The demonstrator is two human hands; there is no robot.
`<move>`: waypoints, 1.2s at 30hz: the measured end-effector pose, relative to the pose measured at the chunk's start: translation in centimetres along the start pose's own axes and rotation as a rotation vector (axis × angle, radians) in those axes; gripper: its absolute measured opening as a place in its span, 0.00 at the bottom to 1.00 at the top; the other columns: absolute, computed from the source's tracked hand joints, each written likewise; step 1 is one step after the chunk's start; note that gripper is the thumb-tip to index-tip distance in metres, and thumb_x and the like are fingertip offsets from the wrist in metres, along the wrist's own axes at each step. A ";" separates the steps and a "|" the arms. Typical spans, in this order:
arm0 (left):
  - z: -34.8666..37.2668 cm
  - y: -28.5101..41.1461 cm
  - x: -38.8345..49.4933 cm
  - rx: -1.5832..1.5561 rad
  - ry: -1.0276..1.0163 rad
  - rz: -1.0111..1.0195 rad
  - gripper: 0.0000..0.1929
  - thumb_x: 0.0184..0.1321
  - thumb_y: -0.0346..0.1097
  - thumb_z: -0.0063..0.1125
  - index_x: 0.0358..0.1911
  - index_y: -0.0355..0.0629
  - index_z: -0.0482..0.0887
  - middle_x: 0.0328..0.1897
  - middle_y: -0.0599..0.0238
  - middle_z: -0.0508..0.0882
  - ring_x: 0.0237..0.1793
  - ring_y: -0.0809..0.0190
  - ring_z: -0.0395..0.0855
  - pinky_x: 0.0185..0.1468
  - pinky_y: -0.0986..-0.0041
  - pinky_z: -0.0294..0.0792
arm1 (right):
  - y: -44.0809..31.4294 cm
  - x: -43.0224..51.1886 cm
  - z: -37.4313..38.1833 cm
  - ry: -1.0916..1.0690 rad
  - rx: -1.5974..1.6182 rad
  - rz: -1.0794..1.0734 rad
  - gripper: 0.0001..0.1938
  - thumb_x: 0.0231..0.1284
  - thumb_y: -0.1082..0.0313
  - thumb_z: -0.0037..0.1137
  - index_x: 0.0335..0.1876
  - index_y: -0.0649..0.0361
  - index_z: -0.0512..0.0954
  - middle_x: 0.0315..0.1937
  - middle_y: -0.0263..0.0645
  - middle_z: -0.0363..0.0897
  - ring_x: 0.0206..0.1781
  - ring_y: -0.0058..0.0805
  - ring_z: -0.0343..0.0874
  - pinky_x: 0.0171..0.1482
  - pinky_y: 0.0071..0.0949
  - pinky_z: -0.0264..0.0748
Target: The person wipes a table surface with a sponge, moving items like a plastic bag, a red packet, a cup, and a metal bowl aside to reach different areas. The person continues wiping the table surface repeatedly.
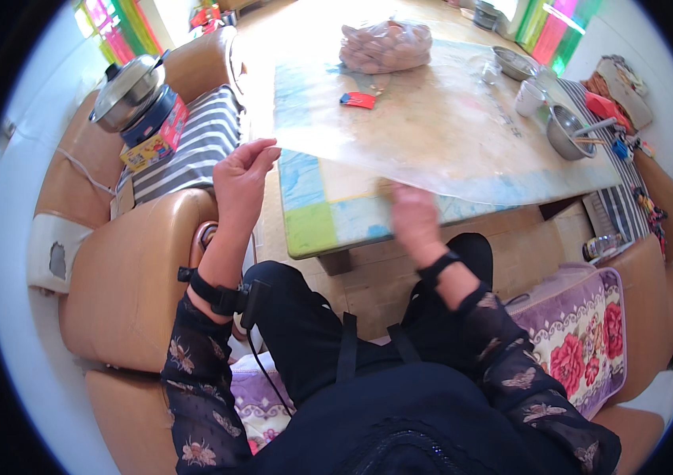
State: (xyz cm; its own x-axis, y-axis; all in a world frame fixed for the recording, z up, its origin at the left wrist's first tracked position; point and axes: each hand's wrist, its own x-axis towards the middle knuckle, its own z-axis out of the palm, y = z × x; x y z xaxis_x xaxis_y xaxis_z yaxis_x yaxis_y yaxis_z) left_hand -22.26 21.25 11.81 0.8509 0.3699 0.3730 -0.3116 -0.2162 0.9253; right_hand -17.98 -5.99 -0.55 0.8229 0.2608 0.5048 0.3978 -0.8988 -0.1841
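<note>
My left hand [247,172] pinches the near left corner of a clear plastic table cover [372,142] and holds it lifted off the table [309,228]. My right hand [416,217] is blurred at the table's near edge, under the raised edge of the cover. Something brownish shows at its fingertips; I cannot tell what it is or whether the hand grips it. The bare tabletop, patterned in green, blue and cream, shows beneath the lifted part. A small red and blue packet [358,100] lies on the cover.
A plastic bag of eggs [387,47] stands at the table's far side. To the right are a metal bowl with utensils [565,133], a white cup [529,98] and a metal dish [514,63]. A lidded metal pot [125,95] sits on boxes on the left sofa.
</note>
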 end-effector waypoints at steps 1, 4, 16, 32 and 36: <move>0.2 -0.1 0.0 0.020 -0.006 0.006 0.09 0.62 0.26 0.64 0.44 0.32 0.88 0.35 0.66 0.88 0.36 0.73 0.83 0.41 0.82 0.73 | -2.9 -0.2 0.2 0.005 0.121 -0.004 0.18 0.59 0.77 0.47 0.55 0.58 0.78 0.50 0.49 0.78 0.54 0.49 0.76 0.54 0.42 0.77; 0.7 -0.2 0.4 0.031 0.019 0.004 0.09 0.62 0.28 0.65 0.43 0.33 0.89 0.35 0.67 0.88 0.35 0.74 0.83 0.40 0.83 0.74 | -10.0 -1.3 -0.3 -0.052 0.445 -0.211 0.16 0.56 0.76 0.51 0.51 0.57 0.79 0.43 0.46 0.76 0.49 0.47 0.77 0.51 0.40 0.79; 0.1 0.2 1.3 -0.023 0.116 -0.048 0.10 0.65 0.32 0.64 0.45 0.35 0.87 0.37 0.62 0.89 0.37 0.66 0.89 0.40 0.79 0.78 | 4.5 1.5 -2.1 0.001 0.129 -0.275 0.16 0.60 0.73 0.51 0.52 0.49 0.81 0.39 0.42 0.78 0.46 0.42 0.80 0.49 0.38 0.79; 2.2 1.7 1.9 -0.125 0.247 -0.008 0.08 0.65 0.30 0.63 0.43 0.32 0.86 0.36 0.57 0.89 0.36 0.64 0.89 0.41 0.77 0.81 | 8.8 4.5 0.4 -0.027 0.106 -0.167 0.16 0.60 0.72 0.45 0.50 0.52 0.81 0.42 0.46 0.83 0.49 0.46 0.81 0.52 0.40 0.78; 2.6 2.1 2.3 -0.167 0.266 0.006 0.08 0.66 0.29 0.62 0.43 0.32 0.85 0.38 0.57 0.89 0.37 0.63 0.89 0.41 0.78 0.80 | 8.9 7.0 1.3 -0.050 -0.023 -0.193 0.14 0.62 0.70 0.47 0.49 0.51 0.81 0.46 0.43 0.79 0.54 0.42 0.78 0.53 0.38 0.77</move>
State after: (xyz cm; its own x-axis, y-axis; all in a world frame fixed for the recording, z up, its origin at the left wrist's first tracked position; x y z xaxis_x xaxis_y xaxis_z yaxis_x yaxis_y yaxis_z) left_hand -19.83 19.26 14.47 0.7154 0.5971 0.3630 -0.4000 -0.0760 0.9133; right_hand -8.20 -11.70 0.26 0.7518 0.4455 0.4862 0.5411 -0.8381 -0.0688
